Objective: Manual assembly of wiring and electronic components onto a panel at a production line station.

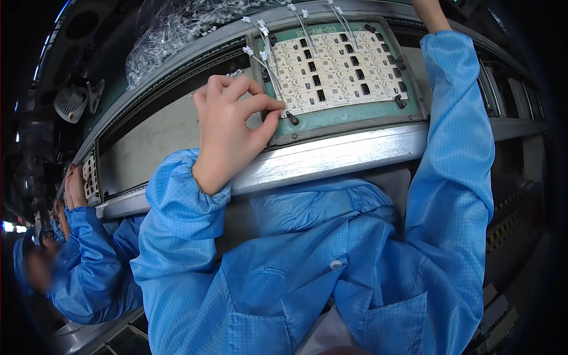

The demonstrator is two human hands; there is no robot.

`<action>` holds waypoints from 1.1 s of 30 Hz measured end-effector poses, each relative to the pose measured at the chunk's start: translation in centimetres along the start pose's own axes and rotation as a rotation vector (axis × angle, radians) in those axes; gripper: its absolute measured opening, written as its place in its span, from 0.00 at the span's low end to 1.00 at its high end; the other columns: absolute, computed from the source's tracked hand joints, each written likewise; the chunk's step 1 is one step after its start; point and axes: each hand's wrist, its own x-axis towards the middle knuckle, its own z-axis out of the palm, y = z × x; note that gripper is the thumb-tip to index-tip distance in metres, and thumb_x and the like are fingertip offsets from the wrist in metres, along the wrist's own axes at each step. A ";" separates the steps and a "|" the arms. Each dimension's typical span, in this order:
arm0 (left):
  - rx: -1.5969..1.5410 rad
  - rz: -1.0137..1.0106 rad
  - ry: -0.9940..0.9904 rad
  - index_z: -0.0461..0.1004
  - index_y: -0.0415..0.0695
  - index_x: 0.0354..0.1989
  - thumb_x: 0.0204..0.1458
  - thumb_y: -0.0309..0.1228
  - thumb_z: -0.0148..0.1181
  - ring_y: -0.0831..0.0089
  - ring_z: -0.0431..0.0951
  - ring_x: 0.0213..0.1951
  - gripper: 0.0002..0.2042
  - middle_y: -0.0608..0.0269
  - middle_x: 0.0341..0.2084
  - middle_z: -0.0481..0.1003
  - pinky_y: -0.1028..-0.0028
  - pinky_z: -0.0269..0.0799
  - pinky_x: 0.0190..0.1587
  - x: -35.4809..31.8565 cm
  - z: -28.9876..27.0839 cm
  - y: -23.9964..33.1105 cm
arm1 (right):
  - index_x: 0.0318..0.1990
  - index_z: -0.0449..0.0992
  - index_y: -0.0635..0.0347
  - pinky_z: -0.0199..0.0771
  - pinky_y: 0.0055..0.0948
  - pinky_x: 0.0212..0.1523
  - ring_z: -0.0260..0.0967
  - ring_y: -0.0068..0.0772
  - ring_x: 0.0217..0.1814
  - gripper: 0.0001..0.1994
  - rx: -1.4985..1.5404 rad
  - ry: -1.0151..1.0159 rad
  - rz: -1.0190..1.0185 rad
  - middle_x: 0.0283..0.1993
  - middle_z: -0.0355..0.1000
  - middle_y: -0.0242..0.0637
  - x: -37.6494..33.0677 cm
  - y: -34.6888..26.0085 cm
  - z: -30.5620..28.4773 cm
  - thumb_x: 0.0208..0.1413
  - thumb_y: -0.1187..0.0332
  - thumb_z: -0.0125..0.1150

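Note:
My left hand (pixel 234 121) is at the lower left corner of a panel of white circuit boards (pixel 334 80). Its thumb and index finger are pinched together by the panel's edge. Whatever lies between the fingertips is too small to make out. The panel sits in a green fixture (pixel 337 118) with black corner clamps (pixel 292 118). Several white wires with connectors (pixel 266 54) run over the panel's left and upper edges. Black components stand in columns on the boards. Of my right hand (pixel 432 15), only the wrist part shows at the top edge; its fingers are out of the picture.
A clear plastic bag of white connector wires (pixel 171 47) lies beyond the rail. A metal rail (pixel 349 148) runs along the near side of the line. At the left, a co-worker in a blue coat (pixel 89 260) has hands by another board panel (pixel 90 177). A white fan (pixel 72 104) stands far left.

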 end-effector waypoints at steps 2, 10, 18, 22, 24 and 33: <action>-0.013 -0.014 0.007 0.85 0.54 0.29 0.44 0.30 0.70 0.66 0.67 0.45 0.04 0.76 0.31 0.74 0.62 0.55 0.50 -0.1 0.4 0.1 | 0.38 0.73 0.59 0.70 0.19 0.32 0.72 0.19 0.30 0.06 -0.001 -0.024 -0.010 0.30 0.77 0.32 -0.5 0.3 -1.0 0.61 0.71 0.66; 0.004 -0.079 0.026 0.84 0.53 0.28 0.44 0.30 0.69 0.64 0.68 0.46 0.03 0.74 0.32 0.74 0.60 0.55 0.50 0.1 0.6 0.9 | 0.39 0.74 0.62 0.74 0.21 0.34 0.75 0.22 0.32 0.05 0.065 -0.072 -0.038 0.32 0.77 0.35 -1.5 -0.9 -0.8 0.61 0.72 0.64; 0.135 0.127 -0.085 0.86 0.51 0.32 0.45 0.31 0.66 0.63 0.69 0.48 0.07 0.70 0.35 0.74 0.57 0.59 0.52 0.4 -0.8 2.4 | 0.44 0.75 0.68 0.77 0.26 0.49 0.79 0.31 0.45 0.09 0.928 -0.467 -0.200 0.43 0.80 0.44 -2.4 1.2 -3.2 0.66 0.69 0.61; 0.023 0.136 -0.256 0.86 0.49 0.35 0.48 0.35 0.68 0.61 0.73 0.45 0.08 0.67 0.35 0.76 0.61 0.66 0.47 2.0 -2.4 -0.7 | 0.56 0.72 0.65 0.69 0.29 0.65 0.74 0.29 0.61 0.13 -0.103 -0.336 -0.074 0.56 0.79 0.43 -7.7 -4.3 -1.4 0.70 0.66 0.55; -0.060 0.071 -0.182 0.85 0.49 0.38 0.48 0.35 0.67 0.59 0.76 0.43 0.09 0.64 0.35 0.78 0.61 0.69 0.45 5.7 -2.4 -3.6 | 0.53 0.72 0.64 0.70 0.27 0.63 0.75 0.27 0.60 0.11 -0.065 -0.328 0.010 0.55 0.79 0.41 -10.3 -4.9 -0.9 0.70 0.68 0.55; 0.132 -0.054 0.041 0.82 0.49 0.48 0.53 0.29 0.60 0.53 0.81 0.42 0.14 0.55 0.38 0.80 0.60 0.77 0.48 15.6 -5.5 -19.7 | 0.48 0.72 0.65 0.75 0.26 0.57 0.77 0.27 0.56 0.06 -0.267 -0.248 0.102 0.51 0.82 0.42 -13.1 -7.0 1.3 0.68 0.74 0.54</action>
